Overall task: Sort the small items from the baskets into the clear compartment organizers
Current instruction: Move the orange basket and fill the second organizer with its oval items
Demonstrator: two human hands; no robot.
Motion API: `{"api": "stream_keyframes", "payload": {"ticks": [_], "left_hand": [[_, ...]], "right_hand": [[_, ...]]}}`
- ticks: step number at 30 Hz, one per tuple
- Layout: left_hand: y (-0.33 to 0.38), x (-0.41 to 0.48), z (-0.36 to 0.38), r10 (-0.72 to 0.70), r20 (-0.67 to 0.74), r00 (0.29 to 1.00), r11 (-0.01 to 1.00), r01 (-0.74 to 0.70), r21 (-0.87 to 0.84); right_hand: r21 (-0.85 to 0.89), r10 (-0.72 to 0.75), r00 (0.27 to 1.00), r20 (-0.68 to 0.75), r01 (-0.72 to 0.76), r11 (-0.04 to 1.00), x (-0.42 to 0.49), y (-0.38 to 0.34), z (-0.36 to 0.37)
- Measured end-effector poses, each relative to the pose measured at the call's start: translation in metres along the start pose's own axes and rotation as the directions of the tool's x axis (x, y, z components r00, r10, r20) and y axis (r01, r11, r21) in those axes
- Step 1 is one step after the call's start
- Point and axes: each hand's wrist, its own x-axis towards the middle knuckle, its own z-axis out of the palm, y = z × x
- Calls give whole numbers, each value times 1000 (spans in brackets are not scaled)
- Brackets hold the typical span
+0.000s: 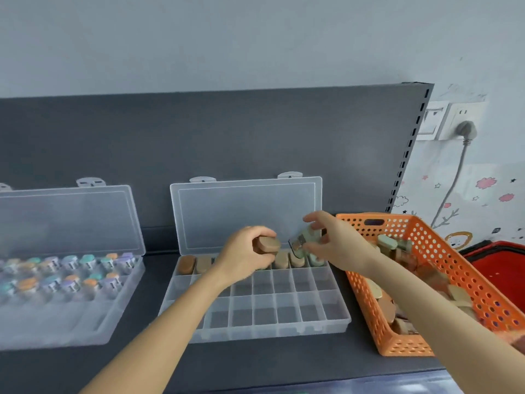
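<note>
A clear compartment organizer [284,314] lies open in the middle, its lid [247,211] leaning on the back panel. Its far row holds several small tan, brown and green items [187,263]; the nearer rows are bare. My left hand [247,254] hovers over that far row, shut on a tan oval-topped item [268,244]. My right hand [332,241] is just right of it, above the row's right end, shut on a pale green item [305,237]. The orange basket [443,251] at the right holds several similar items.
A second clear organizer [71,297] stands open at the left, with several pastel-capped items in its far rows. A red bin [500,268] sits behind the orange basket. A dark back panel [199,137] bounds the shelf. A wall socket with a plugged cord [464,129] is at upper right.
</note>
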Motion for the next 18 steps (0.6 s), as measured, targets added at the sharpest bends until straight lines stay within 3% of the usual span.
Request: {"api": "stream_keyframes", "payload": {"ticks": [5,10,18], "left_hand": [[-43,-29,-37,-138,-80,987,990,138,3],[-72,-57,-63,-183,-119,976,983,179,-41],[-107,-86,-84,-234,-124,964,965,246,88]], "right_hand": [[78,-31,999,45,27,997,8,-30,38],[136,-49,998,40,43,990,17,-58,76],[133,-129,984,122,112,985,26,-95,123]]}}
